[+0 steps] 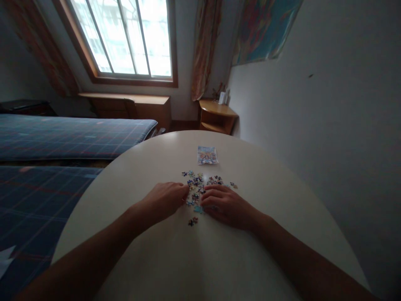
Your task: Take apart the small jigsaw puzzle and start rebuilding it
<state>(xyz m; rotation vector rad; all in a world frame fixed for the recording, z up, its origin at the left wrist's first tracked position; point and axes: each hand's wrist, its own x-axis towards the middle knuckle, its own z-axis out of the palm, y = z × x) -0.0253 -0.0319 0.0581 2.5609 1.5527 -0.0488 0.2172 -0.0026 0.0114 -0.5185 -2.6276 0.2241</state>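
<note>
A loose heap of small jigsaw puzzle pieces (196, 181), mostly dark with multicoloured bits, lies on the round white table (150, 259). At its left edge rests my left hand (169, 197), fingers curled in and closed; whatever they may hold is hidden. My right hand (226, 205) lies palm down across the right side of the heap, its fingers stretched out and slightly apart, covering some pieces. Between the hands sits a light blue piece (197, 209). Nearer to me are a couple of darker pieces (193, 221). Beyond the heap lies a small printed picture packet (207, 155).
To the left stand beds with blue plaid mattresses (72, 136). A wooden desk (140, 99) is under the window (125, 37). A corner shelf (217, 109) stands behind the table, and a white wall (328, 125) runs along the right.
</note>
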